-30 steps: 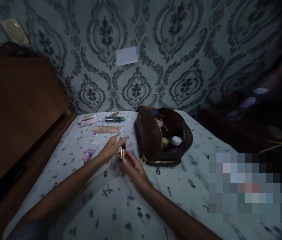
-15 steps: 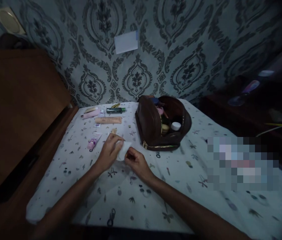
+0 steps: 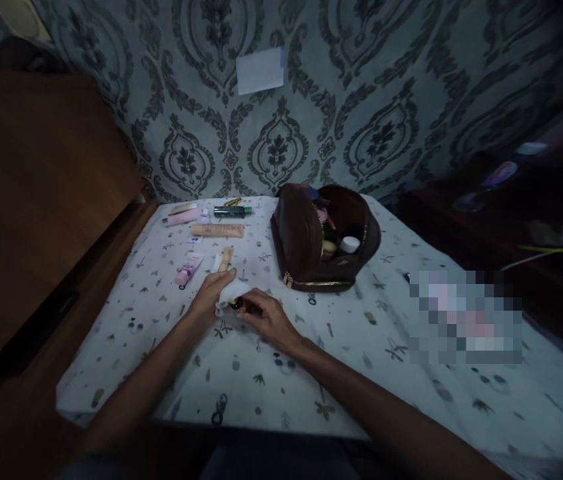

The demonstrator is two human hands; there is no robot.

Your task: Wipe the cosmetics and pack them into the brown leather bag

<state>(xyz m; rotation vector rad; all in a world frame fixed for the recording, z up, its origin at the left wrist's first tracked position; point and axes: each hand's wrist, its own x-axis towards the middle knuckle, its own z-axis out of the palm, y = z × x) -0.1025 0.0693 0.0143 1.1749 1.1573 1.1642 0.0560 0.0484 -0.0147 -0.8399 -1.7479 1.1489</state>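
Note:
A white tissue-like piece [image 3: 234, 290] is closed in my left hand [image 3: 211, 293], above the middle of the cloth. My right hand [image 3: 268, 320] pinches a small dark piece with a yellow-gold part [image 3: 236, 303] against the tissue's lower edge; its exact kind is too blurred to tell. Just beyond my left hand lies a small beige tube [image 3: 226, 259] with a whitish item beside it. To the left is a pink-purple tube [image 3: 188, 269]. Farther back are a larger beige tube [image 3: 217, 231], a dark green tube [image 3: 231, 211] and a pink tube [image 3: 184, 217].
An open brown toiletry bag [image 3: 301, 233] stands right of my hands, with a white-lidded jar [image 3: 350, 245] and other items inside. A patterned cloth [image 3: 281, 393] covers the table. Wooden furniture [image 3: 36, 200] borders the left; a pixelated patch covers something at right.
Both hands have shifted slightly left with the tissue. The dark and gold piece now shows at my right fingertips, and the beige tube is less hidden. The view has tilted a little.

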